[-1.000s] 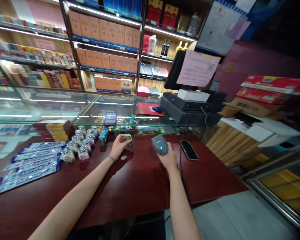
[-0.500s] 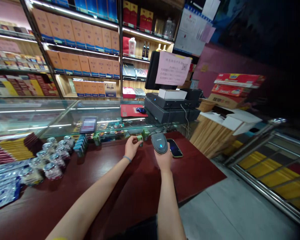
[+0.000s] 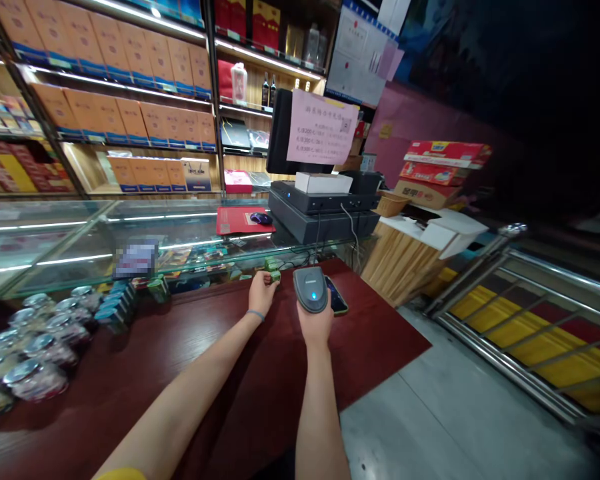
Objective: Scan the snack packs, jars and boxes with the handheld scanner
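My right hand is wrapped round a dark grey barcode scanner with a blue light lit on its top. Between the fingertips of my left hand is a small green box, partly hidden by the fingers. Another green box stands just behind it by the glass. A phone lies on the dark red counter, partly behind my right hand. At the left stand small blue-green boxes, with green boxes beside them.
Several lidded jars stand at the counter's left. Behind the counter is a glass display case with a red mat and a mouse on it. A cash register with a monitor stands at the back. A metal railing is at the right.
The view has turned to the right, so the scene shifts left. My left hand's pinched green box has turned and sits lower, closer to the green box behind. The scanner stays in my right hand.
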The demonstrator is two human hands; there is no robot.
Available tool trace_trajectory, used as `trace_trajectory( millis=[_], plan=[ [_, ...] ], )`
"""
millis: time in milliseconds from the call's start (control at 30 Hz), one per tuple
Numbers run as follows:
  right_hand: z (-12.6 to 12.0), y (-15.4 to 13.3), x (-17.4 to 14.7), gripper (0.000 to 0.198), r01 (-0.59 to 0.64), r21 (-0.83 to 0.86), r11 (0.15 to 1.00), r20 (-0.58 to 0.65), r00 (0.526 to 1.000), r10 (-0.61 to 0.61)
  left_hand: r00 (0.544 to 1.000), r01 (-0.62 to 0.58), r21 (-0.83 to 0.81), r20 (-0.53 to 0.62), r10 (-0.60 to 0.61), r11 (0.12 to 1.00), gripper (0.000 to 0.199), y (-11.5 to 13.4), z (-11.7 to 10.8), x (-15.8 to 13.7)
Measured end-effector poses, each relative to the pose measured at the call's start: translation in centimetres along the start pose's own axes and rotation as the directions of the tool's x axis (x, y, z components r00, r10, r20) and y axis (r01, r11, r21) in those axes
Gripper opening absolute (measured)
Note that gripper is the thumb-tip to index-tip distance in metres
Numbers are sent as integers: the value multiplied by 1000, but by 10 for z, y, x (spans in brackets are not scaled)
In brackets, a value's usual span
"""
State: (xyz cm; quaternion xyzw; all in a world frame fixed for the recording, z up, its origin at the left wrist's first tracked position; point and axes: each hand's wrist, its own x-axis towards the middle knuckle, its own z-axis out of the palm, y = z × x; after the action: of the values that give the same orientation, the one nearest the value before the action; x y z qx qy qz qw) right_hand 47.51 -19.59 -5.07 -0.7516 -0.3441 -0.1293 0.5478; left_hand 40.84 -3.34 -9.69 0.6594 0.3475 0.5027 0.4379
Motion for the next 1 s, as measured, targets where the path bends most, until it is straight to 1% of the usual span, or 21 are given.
trace_trajectory(
  millis=[200,400,533,700,767,833,900,1000],
  plan=[
    [-2,-1,-1,56,1,24,1000,-2,1000,-1,999,-15,20,-34,15,1000,27,-12,5,6],
    [-2,-3,-2,54,-6,63,998,20,1000,5,999,-21,65,-25,23,998,29,-19,6,10],
    [0,-2,-2,55,-3,19,1000,12,1000,3,1000,9,73,-19,-8,997,30,-18,5,10],
    [4,3,0,55,7,-27,1000,14,1000,-6,1000,27,54,-16,-26,998,40,-16,-2,7],
    [2,1,-1,51,9,-26,1000,34,999,-8,1000,15,34,-2,-15,999,44,-14,-10,3],
    [0,-4,-2,45,25,-23,999,47,999,-24,1000,-8,7,-7,8,1000,45,-10,-25,-2],
    [-1,-9,-5,42,45,-17,999,38,998,-45,998,-47,-18,-32,46,999,42,-4,-46,-7],
    [-1,-17,-9,41,73,30,997,34,997,-74,988,-120,6,-92,120,993,34,8,-90,-14]
  ],
)
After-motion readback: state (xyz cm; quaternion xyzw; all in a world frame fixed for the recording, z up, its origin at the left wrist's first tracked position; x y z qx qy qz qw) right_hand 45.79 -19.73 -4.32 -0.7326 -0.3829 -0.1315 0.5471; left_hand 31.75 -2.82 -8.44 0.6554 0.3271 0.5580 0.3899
